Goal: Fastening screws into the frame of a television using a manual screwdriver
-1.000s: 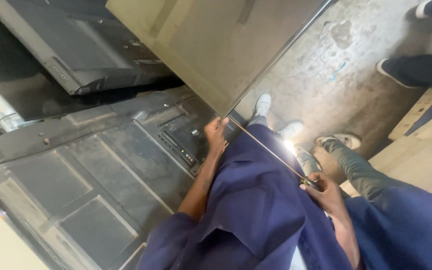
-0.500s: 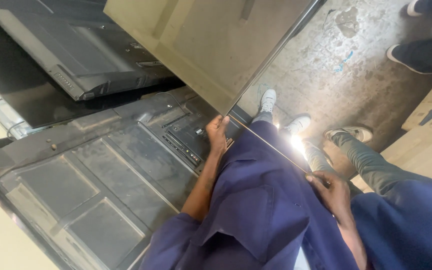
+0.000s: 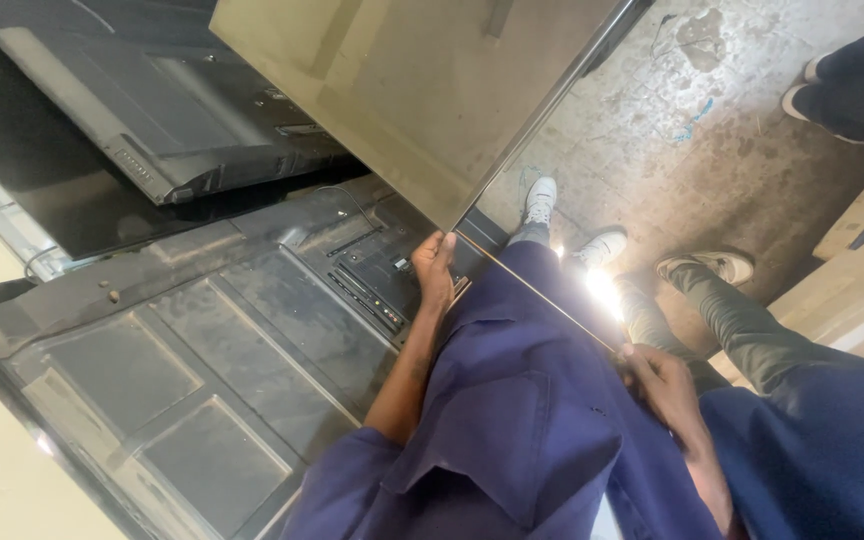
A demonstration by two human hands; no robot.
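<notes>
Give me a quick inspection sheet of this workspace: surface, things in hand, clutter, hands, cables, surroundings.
Surface: worn, stained concrete floor.
Things in hand: large flat panel, tilted, gripped along its lower edge.
Clutter: grey TV back panel lying back side up; second flat screen beyond it.
Hands: left hand and right hand both on the panel's edge.
Cables: nothing seen.
Surroundings: another person's legs top right; wooden boards on the right.

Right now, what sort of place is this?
Probably a television repair or assembly workshop: flat-screen sets lie stacked back-up, hands hold a large thin panel, and the concrete floor is stained.
</notes>
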